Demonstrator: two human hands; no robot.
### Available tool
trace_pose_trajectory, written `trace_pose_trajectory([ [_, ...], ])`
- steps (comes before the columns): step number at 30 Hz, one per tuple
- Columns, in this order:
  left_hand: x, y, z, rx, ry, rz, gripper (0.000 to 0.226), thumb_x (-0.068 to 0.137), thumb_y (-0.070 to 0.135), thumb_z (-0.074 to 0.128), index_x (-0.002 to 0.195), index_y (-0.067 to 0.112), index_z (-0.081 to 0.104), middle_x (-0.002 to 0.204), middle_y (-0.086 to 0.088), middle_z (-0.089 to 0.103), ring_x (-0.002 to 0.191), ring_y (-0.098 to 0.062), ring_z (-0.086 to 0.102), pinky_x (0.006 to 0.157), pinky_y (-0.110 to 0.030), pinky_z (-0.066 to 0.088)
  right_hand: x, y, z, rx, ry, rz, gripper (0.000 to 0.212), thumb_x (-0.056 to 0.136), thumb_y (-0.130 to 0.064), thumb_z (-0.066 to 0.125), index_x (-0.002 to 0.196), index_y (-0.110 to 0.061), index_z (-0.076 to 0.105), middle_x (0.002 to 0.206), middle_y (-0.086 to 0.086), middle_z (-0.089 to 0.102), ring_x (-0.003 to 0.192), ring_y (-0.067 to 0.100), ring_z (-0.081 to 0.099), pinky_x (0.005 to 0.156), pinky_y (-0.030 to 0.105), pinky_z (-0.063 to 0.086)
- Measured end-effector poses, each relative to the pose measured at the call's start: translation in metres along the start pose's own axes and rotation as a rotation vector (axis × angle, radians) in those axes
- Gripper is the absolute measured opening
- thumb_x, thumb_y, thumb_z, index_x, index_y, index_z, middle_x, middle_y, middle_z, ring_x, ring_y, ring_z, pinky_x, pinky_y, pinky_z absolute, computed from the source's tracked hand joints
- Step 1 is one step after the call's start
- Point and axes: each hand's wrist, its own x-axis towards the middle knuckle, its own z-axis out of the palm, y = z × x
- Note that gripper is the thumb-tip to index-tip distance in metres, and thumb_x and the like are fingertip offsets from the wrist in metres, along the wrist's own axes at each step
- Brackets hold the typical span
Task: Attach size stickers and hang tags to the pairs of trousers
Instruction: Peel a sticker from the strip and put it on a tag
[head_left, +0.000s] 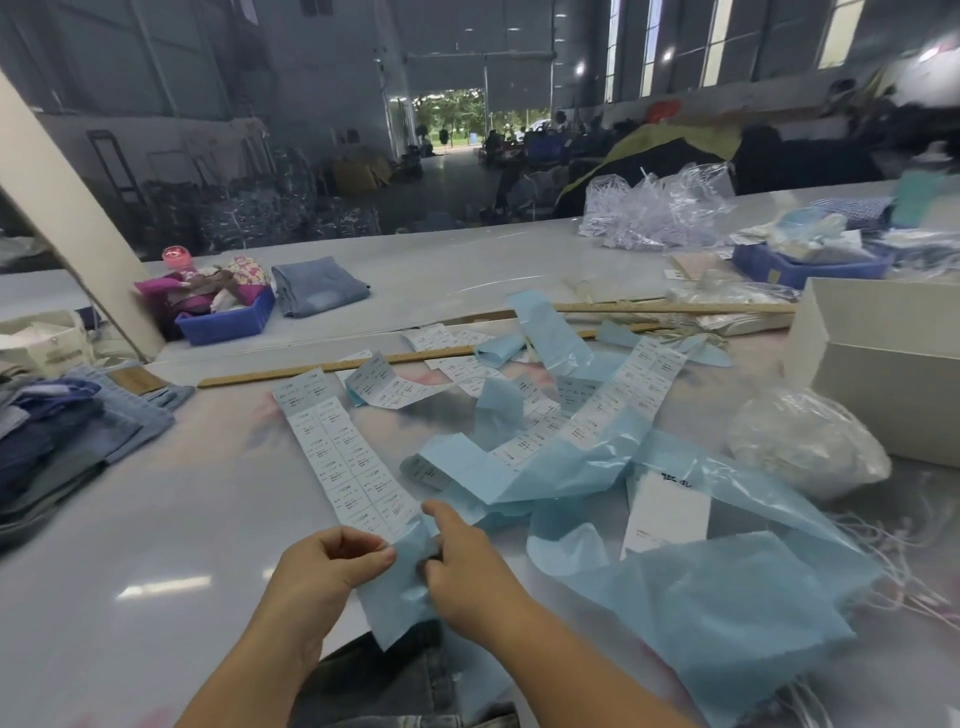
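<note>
A long strip of white size stickers on blue backing (343, 452) runs across the table toward me. My left hand (324, 564) pinches its near end between thumb and fingers. My right hand (462, 556) grips the blue backing paper (400, 587) beside it. More sticker strips (613, 410) and peeled blue backing (701, 587) lie crumpled to the right. A white hang tag (667, 514) lies under translucent blue paper. Folded denim trousers (67, 441) are stacked at the left, with another folded pair (317, 286) farther back.
Two wooden rulers (332, 366) lie across the table. A blue bin (228, 322) of cloth items stands at back left, a white box (883, 353) at right. A clear plastic bag (800, 441) and loose strings (904, 587) lie at the right. Another blue tray (810, 267) sits beyond.
</note>
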Motion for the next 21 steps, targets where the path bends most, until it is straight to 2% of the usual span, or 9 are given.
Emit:
trace_pose_trajectory([
  [2, -0.001, 0.003, -0.001, 0.018, 0.021, 0.026, 0.012, 0.07, 0.0, 0.082, 0.074, 0.002, 0.072, 0.069, -0.008, 0.072, 0.07, -0.022, 0.062, 0.059, -0.027, 0.042, -0.001, -0.003, 0.0, -0.025, 0.011, -0.003, 0.063, 0.093, -0.004, 0.043, 0.147, -0.034, 0.027, 0.145, 0.002, 0.045, 0.124, 0.018, 0.049, 0.102, 0.027, 0.042],
  [5, -0.002, 0.006, -0.003, 0.025, -0.024, -0.044, 0.01, 0.074, 0.003, 0.08, 0.074, 0.006, 0.071, 0.067, -0.003, 0.071, 0.07, -0.02, 0.056, 0.059, -0.03, 0.035, -0.003, -0.002, -0.001, -0.08, 0.02, -0.018, 0.063, 0.093, -0.004, 0.043, 0.148, -0.032, 0.027, 0.143, 0.002, 0.046, 0.124, 0.019, 0.05, 0.096, 0.024, 0.04],
  [8, 0.0, 0.01, -0.009, 0.048, -0.02, -0.062, 0.007, 0.078, 0.004, 0.077, 0.076, 0.006, 0.071, 0.068, -0.005, 0.07, 0.073, -0.023, 0.054, 0.061, -0.033, 0.033, -0.005, 0.007, -0.003, -0.165, 0.049, 0.021, 0.065, 0.09, -0.002, 0.04, 0.148, -0.029, 0.026, 0.135, 0.008, 0.052, 0.116, 0.023, 0.054, 0.094, 0.03, 0.046],
  [10, 0.0, 0.017, -0.012, 0.074, 0.067, 0.051, 0.006, 0.081, 0.006, 0.076, 0.077, 0.007, 0.071, 0.071, -0.006, 0.071, 0.073, -0.025, 0.056, 0.06, -0.032, 0.037, -0.006, 0.013, -0.005, -0.174, 0.08, 0.044, 0.061, 0.088, -0.002, 0.04, 0.144, -0.026, 0.033, 0.127, 0.009, 0.057, 0.111, 0.024, 0.057, 0.092, 0.034, 0.049],
  [12, -0.007, 0.03, -0.01, 0.144, 0.205, 0.248, 0.01, 0.087, 0.021, 0.073, 0.079, 0.016, 0.069, 0.075, -0.002, 0.07, 0.074, -0.025, 0.06, 0.058, -0.029, 0.041, -0.007, 0.016, -0.004, -0.169, 0.097, 0.045, 0.05, 0.087, -0.003, 0.039, 0.134, -0.021, 0.041, 0.118, 0.008, 0.061, 0.105, 0.024, 0.059, 0.088, 0.037, 0.051],
  [15, -0.027, 0.051, 0.001, 0.395, 0.387, 0.557, 0.022, 0.087, 0.047, 0.064, 0.077, 0.028, 0.058, 0.059, 0.004, 0.062, 0.057, -0.013, 0.058, 0.049, -0.024, 0.037, -0.006, 0.014, 0.001, -0.182, 0.093, 0.06, 0.041, 0.089, -0.003, 0.037, 0.128, -0.016, 0.044, 0.116, 0.01, 0.061, 0.104, 0.026, 0.059, 0.089, 0.038, 0.05],
  [17, -0.042, 0.061, 0.013, 0.399, 0.386, 0.652, 0.022, 0.087, 0.05, 0.061, 0.077, 0.031, 0.056, 0.048, 0.002, 0.057, 0.048, -0.011, 0.055, 0.048, -0.025, 0.039, -0.007, 0.011, 0.002, -0.168, 0.098, 0.062, 0.043, 0.09, -0.005, 0.04, 0.131, -0.016, 0.042, 0.12, 0.009, 0.059, 0.107, 0.025, 0.057, 0.092, 0.034, 0.046],
  [19, -0.054, 0.064, 0.028, 0.356, 0.349, 0.697, 0.015, 0.087, 0.04, 0.067, 0.078, 0.032, 0.059, 0.052, 0.006, 0.061, 0.05, -0.006, 0.058, 0.051, -0.027, 0.045, -0.014, 0.009, -0.003, -0.077, 0.163, 0.062, 0.044, 0.089, -0.007, 0.042, 0.132, -0.016, 0.042, 0.115, 0.004, 0.056, 0.101, 0.019, 0.054, 0.091, 0.028, 0.043],
  [21, -0.066, 0.061, 0.045, 0.331, 0.283, 0.734, 0.014, 0.084, 0.03, 0.073, 0.074, 0.031, 0.062, 0.061, 0.013, 0.065, 0.055, -0.006, 0.062, 0.053, -0.021, 0.045, -0.027, 0.007, -0.017, 0.047, 0.298, 0.066, 0.04, 0.088, -0.009, 0.046, 0.127, -0.018, 0.049, 0.107, 0.0, 0.057, 0.095, 0.017, 0.054, 0.086, 0.025, 0.043],
])
